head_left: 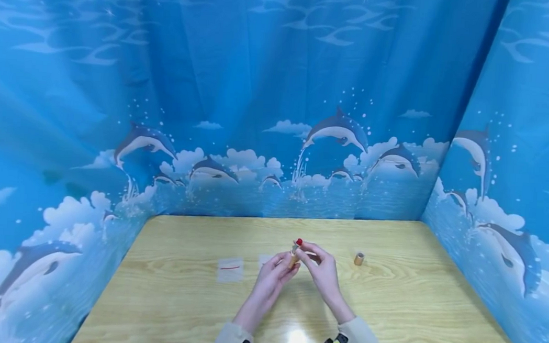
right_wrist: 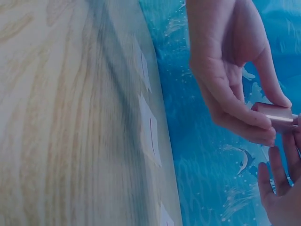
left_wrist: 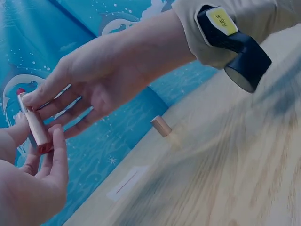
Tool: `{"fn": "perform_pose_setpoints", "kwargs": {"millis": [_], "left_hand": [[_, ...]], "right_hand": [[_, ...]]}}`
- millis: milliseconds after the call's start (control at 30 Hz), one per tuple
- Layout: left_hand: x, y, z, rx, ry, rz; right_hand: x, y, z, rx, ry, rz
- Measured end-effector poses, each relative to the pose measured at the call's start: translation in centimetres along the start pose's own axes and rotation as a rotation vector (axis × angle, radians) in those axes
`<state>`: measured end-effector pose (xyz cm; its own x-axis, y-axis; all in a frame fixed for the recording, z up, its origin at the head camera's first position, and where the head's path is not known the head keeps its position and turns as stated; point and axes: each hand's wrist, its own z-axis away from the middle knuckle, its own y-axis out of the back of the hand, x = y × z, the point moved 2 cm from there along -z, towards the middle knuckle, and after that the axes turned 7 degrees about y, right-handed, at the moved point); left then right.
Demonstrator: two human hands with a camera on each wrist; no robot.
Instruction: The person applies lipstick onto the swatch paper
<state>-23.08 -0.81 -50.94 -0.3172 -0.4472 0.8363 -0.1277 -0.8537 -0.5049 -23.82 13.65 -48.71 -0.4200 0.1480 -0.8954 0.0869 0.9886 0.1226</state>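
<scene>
Between both hands, over the table, is a lipstick (left_wrist: 37,128) with a copper-coloured base, a silver collar and a red tip, which leans in the head view. My left hand (head_left: 271,277) grips its base between thumb and fingers, as the right wrist view also shows. My right hand (head_left: 323,274) pinches the upper part close below the red tip, its other fingers spread loosely. The far side of the lipstick is hidden by the fingers. To the right of the hands, a copper-coloured lipstick cap (head_left: 359,259) stands on the wooden table (head_left: 177,302).
Left of the hands lies a white paper piece (head_left: 230,270) with a red stroke. Another paper (head_left: 264,259) is partly behind my left hand. More marked paper (right_wrist: 150,129) shows in the right wrist view. A blue dolphin-print curtain (head_left: 259,113) borders the table's back and sides.
</scene>
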Motion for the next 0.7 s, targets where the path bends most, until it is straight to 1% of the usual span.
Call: {"fn": "perform_pose_setpoints", "kwargs": {"millis": [67, 300, 433, 567, 700], "left_hand": [[-0.1, 0.2, 0.1, -0.004, 0.006, -0.022], [-0.3, 0.7, 0.3, 0.002, -0.018, -0.083], [-0.4, 0.9, 0.5, 0.003, -0.042, -0.116], [-0.3, 1.0, 0.9, 0.001, -0.072, -0.144], [-0.5, 1.1, 1.2, 0.014, -0.075, -0.180]], "right_hand": [[-0.1, 0.0, 0.0, -0.015, -0.017, 0.001], [-0.4, -0.2, 0.0, -0.059, -0.080, -0.008], [-0.3, -0.4, 0.0, -0.062, -0.107, 0.004], [-0.2, -0.3, 0.0, -0.068, -0.115, 0.035], [-0.1, -0.3, -0.1, -0.075, -0.138, 0.056]]}}
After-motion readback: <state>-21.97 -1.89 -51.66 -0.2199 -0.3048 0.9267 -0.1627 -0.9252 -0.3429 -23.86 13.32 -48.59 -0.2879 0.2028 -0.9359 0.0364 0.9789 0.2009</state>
